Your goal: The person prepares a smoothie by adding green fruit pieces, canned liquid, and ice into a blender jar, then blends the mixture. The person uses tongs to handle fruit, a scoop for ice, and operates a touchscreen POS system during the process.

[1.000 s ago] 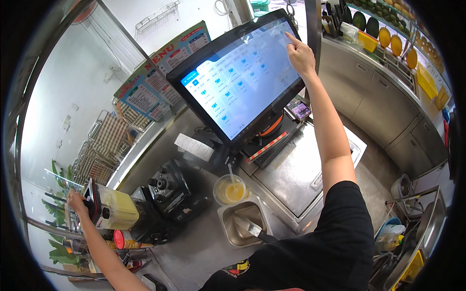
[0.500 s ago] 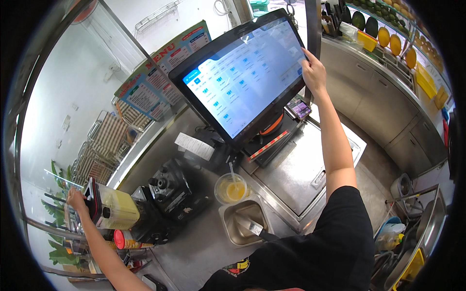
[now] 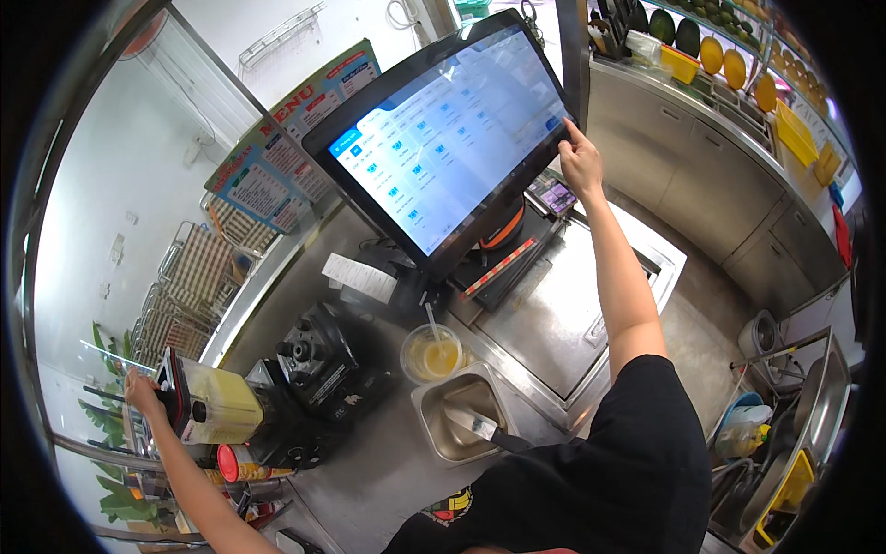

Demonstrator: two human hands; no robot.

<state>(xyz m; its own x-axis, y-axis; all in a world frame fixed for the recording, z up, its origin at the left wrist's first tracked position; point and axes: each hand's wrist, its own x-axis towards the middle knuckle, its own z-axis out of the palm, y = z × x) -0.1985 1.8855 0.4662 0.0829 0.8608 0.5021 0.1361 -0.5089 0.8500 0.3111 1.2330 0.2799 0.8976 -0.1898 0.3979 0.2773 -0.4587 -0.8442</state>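
Observation:
Over at the left, my left hand [image 3: 141, 391] is closed at the black lid [image 3: 173, 391] of a blender jar [image 3: 223, 404] holding pale yellow-green liquid. The jar stands on a black blender base [image 3: 274, 414]. My right hand [image 3: 581, 166] is at the lower right corner of a large touchscreen [image 3: 448, 134]. Its index finger is stretched out at the screen's edge, the other fingers are curled, and it holds nothing. Lit blue icons fill the screen.
Beside the blender is a second blender base [image 3: 323, 355] without a jar. A plastic cup of yellow drink [image 3: 432, 355] with a straw stands behind a steel pan [image 3: 443, 452] holding a spatula [image 3: 475, 423]. A paper slip [image 3: 360, 276] lies below the screen. Fruit [image 3: 711, 54] lines the far right.
My right hand has come down from the screen's right edge to its lower right corner, index finger now extended. My left hand stays at the blender lid. The view has shifted slightly.

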